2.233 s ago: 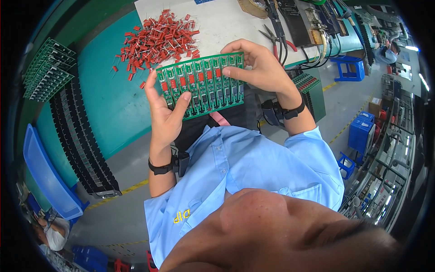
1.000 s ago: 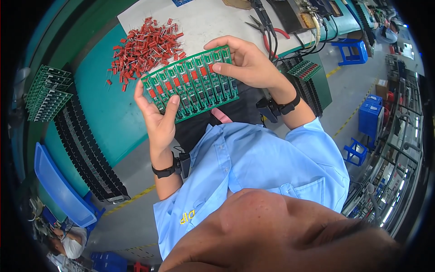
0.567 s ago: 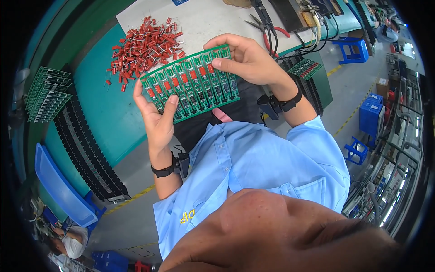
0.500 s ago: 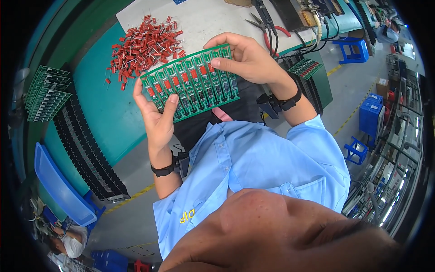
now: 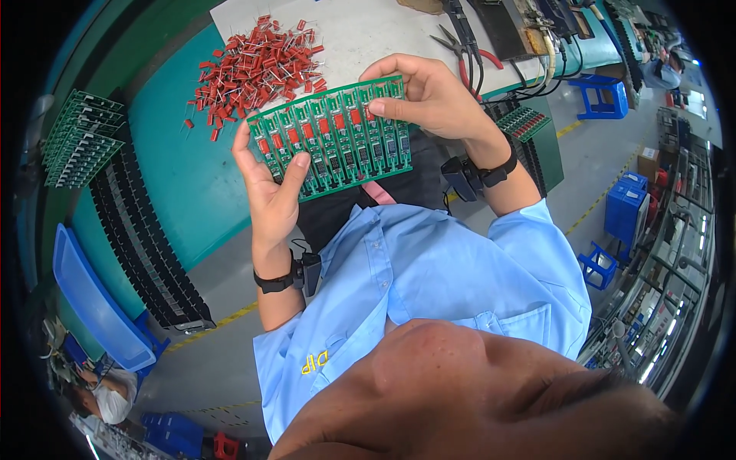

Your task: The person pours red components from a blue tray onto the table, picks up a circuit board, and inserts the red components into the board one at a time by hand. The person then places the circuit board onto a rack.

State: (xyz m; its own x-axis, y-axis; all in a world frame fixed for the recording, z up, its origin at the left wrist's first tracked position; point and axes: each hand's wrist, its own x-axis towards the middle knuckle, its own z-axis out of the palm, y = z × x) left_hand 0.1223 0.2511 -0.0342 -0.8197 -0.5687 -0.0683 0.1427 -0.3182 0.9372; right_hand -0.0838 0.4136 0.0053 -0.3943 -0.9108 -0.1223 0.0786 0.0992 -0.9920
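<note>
Both hands hold up a green circuit board panel, made of a row of narrow strips, above my lap at the table's near edge. Red box-shaped capacitors sit in a line across most of its strips, and dark chips show below them. My left hand grips the panel's left end, thumb on the face and fingers behind. At the upper right corner my right hand pinches the panel, its thumb on the face next to the rightmost visible red capacitor. Whatever that thumb covers is hidden.
Beyond the panel lies a heap of loose red capacitors with wire leads. Pliers with red handles and cables are at the back right. Black slotted rails and a rack of upright green boards stand left; another populated board is right.
The view has shifted slightly, and the panel now appears a little farther right and more level. Both hands keep their grip on it.
</note>
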